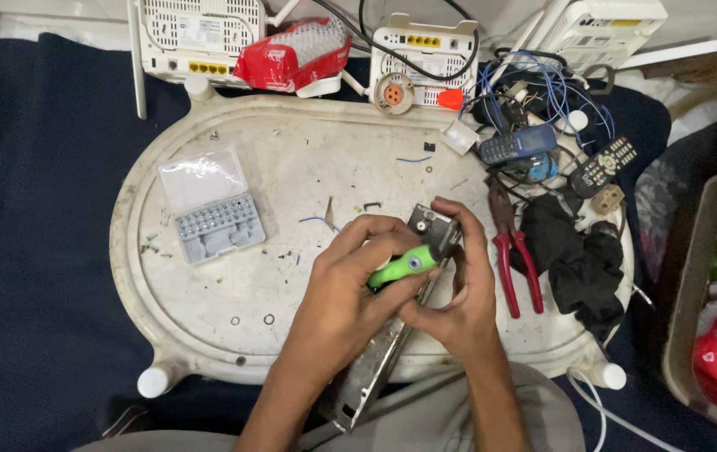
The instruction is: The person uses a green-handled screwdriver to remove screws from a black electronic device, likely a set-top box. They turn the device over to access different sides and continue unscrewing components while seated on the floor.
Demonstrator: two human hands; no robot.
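My left hand (pixel 346 289) is wrapped around a green-handled screwdriver (pixel 404 266), its tip pointing at the upper end of a long grey metal part (pixel 375 368). My right hand (pixel 463 293) grips that metal part near its top, where a small square metal block (pixel 428 224) shows above my fingers. The part runs down toward my lap and rests over the edge of the upturned white oval stool (pixel 208 310) that serves as a work surface.
An open grey screwdriver-bit case (pixel 212 213) lies to the left. Red-handled pliers (pixel 513 259), a black cloth (pixel 576 259), a blue phone (pixel 518 144), a remote (pixel 603 166) and tangled wires sit right. White routers (pixel 199 38) and a red packet (pixel 291 52) line the back.
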